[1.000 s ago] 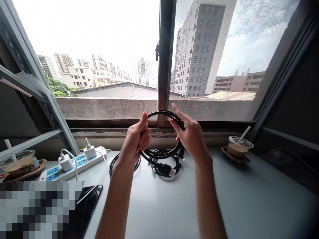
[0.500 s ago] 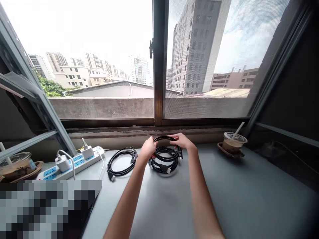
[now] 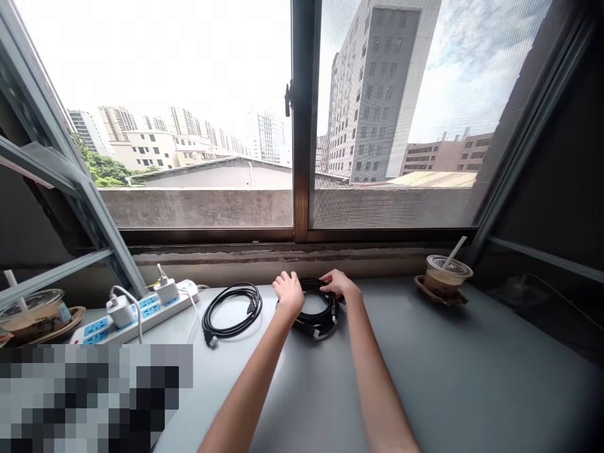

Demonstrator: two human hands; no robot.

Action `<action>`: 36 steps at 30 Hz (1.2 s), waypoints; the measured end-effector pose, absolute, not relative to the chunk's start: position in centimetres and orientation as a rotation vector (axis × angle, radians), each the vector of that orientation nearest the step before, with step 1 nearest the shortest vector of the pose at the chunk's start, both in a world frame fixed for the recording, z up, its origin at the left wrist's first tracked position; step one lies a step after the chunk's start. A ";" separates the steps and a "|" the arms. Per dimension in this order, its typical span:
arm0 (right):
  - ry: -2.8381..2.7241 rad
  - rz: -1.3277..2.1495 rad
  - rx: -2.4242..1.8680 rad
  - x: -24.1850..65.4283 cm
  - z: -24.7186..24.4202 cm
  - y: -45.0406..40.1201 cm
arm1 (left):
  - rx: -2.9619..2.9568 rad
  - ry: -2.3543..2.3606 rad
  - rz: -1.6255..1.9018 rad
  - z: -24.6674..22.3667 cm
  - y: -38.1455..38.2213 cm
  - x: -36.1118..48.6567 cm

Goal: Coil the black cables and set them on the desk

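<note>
A stack of coiled black cables (image 3: 315, 327), HDMI cables by the look of their wide plugs, lies flat near the back of the grey desk. My left hand (image 3: 289, 292) is at the stack's left edge, its fingers spread and its thumb hidden. On the far right side of the stack, my right hand (image 3: 340, 284) has its fingers curled on the top coil. Light-tipped plugs show at the stack's front and right. A separate coiled black cable (image 3: 231, 330) of the same kind lies to the left, touched by neither hand.
A white power strip (image 3: 182, 299) with plugged-in chargers and white cords stands at the left. Lidded drink cups sit in carriers at the right (image 3: 446, 277) and far left (image 3: 35, 311). A blurred-out area covers the lower left. The window sill (image 3: 255, 257) borders the desk's back.
The top coil, held raised and tilted between both hands before, now lies down on the stack. Both hands have lowered, and my left fingers have spread. The view has shifted slightly.
</note>
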State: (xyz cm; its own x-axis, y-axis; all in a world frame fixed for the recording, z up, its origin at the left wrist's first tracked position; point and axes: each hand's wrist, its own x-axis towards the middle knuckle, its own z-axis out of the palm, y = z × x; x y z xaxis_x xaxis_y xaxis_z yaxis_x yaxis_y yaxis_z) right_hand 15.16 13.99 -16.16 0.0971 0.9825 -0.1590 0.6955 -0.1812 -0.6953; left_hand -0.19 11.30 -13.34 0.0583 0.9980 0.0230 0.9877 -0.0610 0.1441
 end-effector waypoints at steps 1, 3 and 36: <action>-1.650 0.883 -1.936 15.2 -16.2 14.1 | 2.258 2.086 0.193 -13.7 11.3 0.1; -1.665 0.946 -1.940 15.3 -16.3 14.2 | 2.340 2.032 0.206 -14.7 11.3 0.6; -1.371 0.574 -1.069 14.2 -3.0 5.4 | 2.455 2.075 -0.010 -18.0 10.8 1.9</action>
